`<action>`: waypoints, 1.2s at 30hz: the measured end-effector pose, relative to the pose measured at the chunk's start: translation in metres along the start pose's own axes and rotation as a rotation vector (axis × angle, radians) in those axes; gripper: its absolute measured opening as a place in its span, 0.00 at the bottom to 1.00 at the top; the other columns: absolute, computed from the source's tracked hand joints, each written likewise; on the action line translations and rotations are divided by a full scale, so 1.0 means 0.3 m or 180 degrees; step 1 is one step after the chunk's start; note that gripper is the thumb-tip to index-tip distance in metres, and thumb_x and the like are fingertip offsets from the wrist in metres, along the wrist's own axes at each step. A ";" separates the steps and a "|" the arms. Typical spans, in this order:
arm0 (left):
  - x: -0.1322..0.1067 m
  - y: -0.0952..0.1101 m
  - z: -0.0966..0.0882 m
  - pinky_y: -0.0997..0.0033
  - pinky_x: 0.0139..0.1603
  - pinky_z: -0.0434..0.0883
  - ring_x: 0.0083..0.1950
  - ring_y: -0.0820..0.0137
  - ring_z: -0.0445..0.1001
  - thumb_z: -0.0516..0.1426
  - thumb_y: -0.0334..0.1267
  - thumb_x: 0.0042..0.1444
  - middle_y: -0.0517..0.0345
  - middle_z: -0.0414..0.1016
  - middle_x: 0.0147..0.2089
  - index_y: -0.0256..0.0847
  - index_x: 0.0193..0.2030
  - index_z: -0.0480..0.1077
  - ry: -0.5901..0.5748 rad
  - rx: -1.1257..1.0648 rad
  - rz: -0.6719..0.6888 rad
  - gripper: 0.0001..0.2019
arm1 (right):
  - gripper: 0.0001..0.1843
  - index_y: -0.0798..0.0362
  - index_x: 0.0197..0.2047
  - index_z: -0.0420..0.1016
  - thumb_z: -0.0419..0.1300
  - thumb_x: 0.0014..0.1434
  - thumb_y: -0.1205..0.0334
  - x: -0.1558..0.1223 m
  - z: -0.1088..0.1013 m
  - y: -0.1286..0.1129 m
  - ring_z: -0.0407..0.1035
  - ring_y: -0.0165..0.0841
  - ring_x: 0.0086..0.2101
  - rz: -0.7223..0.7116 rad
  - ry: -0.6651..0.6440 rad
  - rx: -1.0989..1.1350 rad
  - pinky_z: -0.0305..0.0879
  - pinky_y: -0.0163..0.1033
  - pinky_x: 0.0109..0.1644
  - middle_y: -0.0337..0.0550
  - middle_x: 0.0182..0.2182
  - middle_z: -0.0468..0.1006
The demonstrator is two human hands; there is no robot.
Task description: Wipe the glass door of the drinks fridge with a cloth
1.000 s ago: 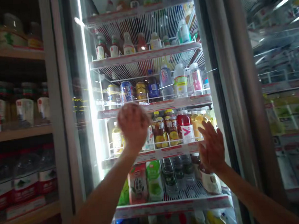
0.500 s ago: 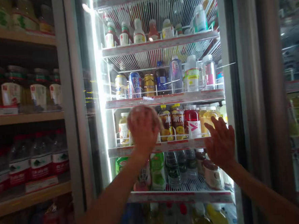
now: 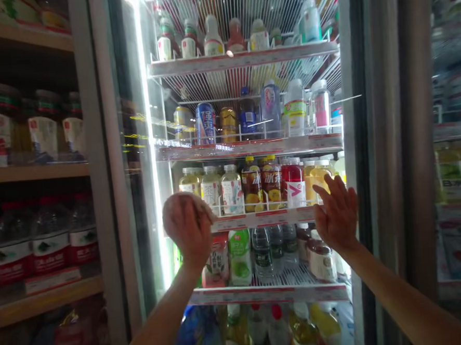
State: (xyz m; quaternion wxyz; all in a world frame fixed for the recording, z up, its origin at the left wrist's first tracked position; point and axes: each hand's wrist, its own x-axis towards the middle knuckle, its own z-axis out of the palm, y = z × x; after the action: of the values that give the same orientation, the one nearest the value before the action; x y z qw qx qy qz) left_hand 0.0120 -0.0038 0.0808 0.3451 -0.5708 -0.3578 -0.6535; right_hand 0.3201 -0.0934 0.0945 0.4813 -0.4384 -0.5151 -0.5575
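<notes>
My left hand [image 3: 191, 235] is closed on a bunched, pale cloth [image 3: 178, 209] at the left part of a lit drinks cooler's glass door [image 3: 229, 151]. Reflections of lights streak across that glass. Over on the right, my right hand [image 3: 337, 213] holds nothing; its fingers are spread and raised near the glass, and I cannot tell whether they touch it. Behind the glass, tea bottles [image 3: 231, 189] stand just right of the cloth. A red-labelled bottle [image 3: 293, 183] is left of my right hand.
Wire shelves inside the cooler carry rows of bottles and cans [image 3: 205, 123]. Metal door frames [image 3: 388, 131] run up the right side. At the left, wooden shelves [image 3: 35, 173] hold jars [image 3: 42, 124] and red-labelled water bottles [image 3: 49, 235]. Another stocked cooler [image 3: 455, 179] borders the far right.
My left hand has moved left and down with the cloth, uncovering tea bottles behind it. My right hand stays nearly in place, spread. The view has shifted slightly.
</notes>
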 end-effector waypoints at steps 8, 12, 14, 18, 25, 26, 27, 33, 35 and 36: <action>-0.103 -0.176 -0.056 0.42 0.63 0.53 0.67 0.51 0.51 0.52 0.36 0.54 0.44 0.55 0.66 0.43 0.63 0.55 -0.0245 -0.0028 0.0584 0.28 | 0.24 0.47 0.60 0.59 0.48 0.60 0.63 0.001 -0.001 0.001 0.48 0.39 0.63 -0.0062 0.0073 0.0061 0.44 0.52 0.64 0.43 0.63 0.56; -0.123 -0.058 -0.028 0.42 0.63 0.51 0.68 0.51 0.49 0.52 0.36 0.55 0.43 0.54 0.66 0.38 0.62 0.57 -0.0008 -0.0212 0.0459 0.26 | 0.25 0.45 0.62 0.57 0.48 0.60 0.62 0.001 0.002 -0.001 0.48 0.39 0.63 0.0011 0.0065 0.0065 0.43 0.52 0.65 0.41 0.64 0.55; -0.179 0.048 -0.021 0.45 0.64 0.50 0.67 0.54 0.52 0.54 0.40 0.54 0.51 0.61 0.63 0.44 0.58 0.63 -0.0515 -0.0588 0.1400 0.22 | 0.26 0.44 0.62 0.56 0.48 0.60 0.62 0.000 -0.002 0.002 0.48 0.39 0.63 0.0001 0.0054 0.0101 0.44 0.52 0.65 0.40 0.64 0.55; -0.225 -0.014 -0.046 0.47 0.64 0.52 0.65 0.55 0.54 0.55 0.41 0.53 0.55 0.67 0.59 0.48 0.55 0.65 -0.0858 -0.0614 0.1985 0.20 | 0.24 0.45 0.61 0.58 0.47 0.60 0.63 0.000 -0.010 0.007 0.48 0.38 0.63 -0.0032 0.0023 0.0141 0.45 0.52 0.64 0.41 0.63 0.56; -0.188 -0.164 -0.059 0.40 0.63 0.51 0.68 0.50 0.48 0.51 0.34 0.56 0.39 0.47 0.68 0.37 0.66 0.49 0.0177 0.0110 0.0052 0.30 | 0.22 0.48 0.57 0.62 0.49 0.60 0.63 0.001 -0.001 -0.002 0.51 0.39 0.62 -0.0002 0.0184 0.0150 0.46 0.52 0.64 0.44 0.62 0.60; -0.207 -0.109 -0.056 0.40 0.63 0.51 0.68 0.50 0.47 0.52 0.35 0.56 0.41 0.49 0.68 0.38 0.65 0.51 0.0029 -0.0005 0.0246 0.29 | 0.22 0.48 0.57 0.63 0.49 0.60 0.64 0.000 -0.001 -0.001 0.51 0.39 0.62 0.0012 0.0198 0.0161 0.46 0.52 0.64 0.44 0.61 0.60; -0.226 -0.054 -0.054 0.40 0.64 0.50 0.68 0.50 0.48 0.52 0.36 0.55 0.43 0.53 0.67 0.40 0.63 0.55 -0.0202 -0.0182 0.0593 0.28 | 0.22 0.47 0.58 0.63 0.49 0.60 0.64 0.000 -0.002 0.000 0.51 0.39 0.62 0.0024 0.0197 0.0175 0.46 0.52 0.64 0.43 0.61 0.60; -0.177 -0.108 -0.062 0.47 0.64 0.53 0.66 0.55 0.55 0.53 0.38 0.55 0.52 0.65 0.60 0.47 0.58 0.62 -0.0722 -0.0458 0.1510 0.23 | 0.22 0.47 0.57 0.63 0.48 0.60 0.63 0.000 -0.009 0.003 0.52 0.39 0.62 -0.0034 0.0145 0.0162 0.47 0.52 0.63 0.43 0.61 0.60; -0.120 -0.173 -0.053 0.44 0.64 0.52 0.67 0.53 0.51 0.52 0.37 0.55 0.44 0.57 0.65 0.41 0.62 0.56 -0.0205 -0.0077 0.0651 0.27 | 0.21 0.49 0.56 0.64 0.48 0.60 0.62 0.000 -0.005 0.001 0.52 0.39 0.62 -0.0035 0.0183 0.0087 0.47 0.52 0.63 0.45 0.61 0.61; -0.100 -0.173 -0.047 0.42 0.64 0.51 0.68 0.52 0.49 0.51 0.37 0.55 0.42 0.53 0.66 0.38 0.64 0.54 0.0016 0.0025 0.0310 0.28 | 0.21 0.50 0.56 0.64 0.49 0.60 0.62 0.000 -0.002 0.001 0.52 0.40 0.62 -0.0023 0.0196 0.0052 0.48 0.52 0.63 0.46 0.60 0.62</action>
State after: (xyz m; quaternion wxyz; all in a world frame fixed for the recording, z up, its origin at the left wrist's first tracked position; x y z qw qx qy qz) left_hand -0.0364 0.0117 0.0460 0.3797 -0.5845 -0.3312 -0.6360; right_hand 0.3205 -0.0941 0.0945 0.4985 -0.4152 -0.5061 -0.5682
